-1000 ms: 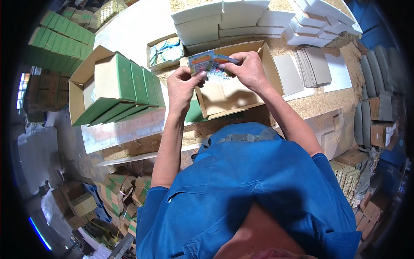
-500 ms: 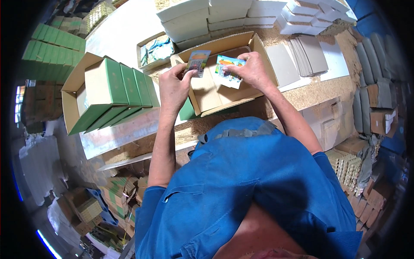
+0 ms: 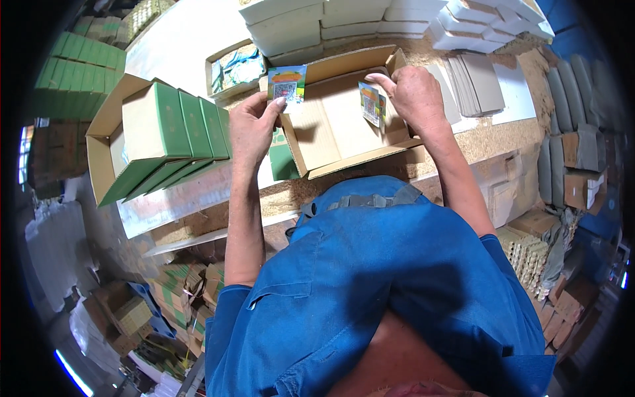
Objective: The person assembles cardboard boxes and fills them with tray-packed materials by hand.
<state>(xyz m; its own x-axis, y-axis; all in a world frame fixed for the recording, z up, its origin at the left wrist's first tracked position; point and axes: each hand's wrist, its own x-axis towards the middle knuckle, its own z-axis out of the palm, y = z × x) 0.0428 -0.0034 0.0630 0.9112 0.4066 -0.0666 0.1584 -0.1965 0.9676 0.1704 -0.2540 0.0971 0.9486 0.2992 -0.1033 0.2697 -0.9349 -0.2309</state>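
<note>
My left hand (image 3: pixel 254 126) pinches a small printed card (image 3: pixel 286 86) with a square code on it, at the left rim of the open cardboard box (image 3: pixel 311 135). On the right, my right hand (image 3: pixel 420 99) is above the box's right side. Several similar cards (image 3: pixel 372 106) stand nearly on edge by its fingers, which are partly hidden; the thumb sticks out over their top. The box's inside shows bare brown cardboard below both hands.
Green cartons (image 3: pixel 178 126) lean in a row at left. Behind is a small box (image 3: pixel 235 69) of blue-and-white packets. White boxes (image 3: pixel 284 30) are stacked at the back. Grey cardboard sheets (image 3: pixel 476 86) lie at right. A green flap (image 3: pixel 283 162) shows beside the box's near-left corner.
My hands have moved apart: the left slightly left with its card turned upright, the right to the right. The right hand's cards have turned from nearly flat to edge-on, and its thumb has lifted.
</note>
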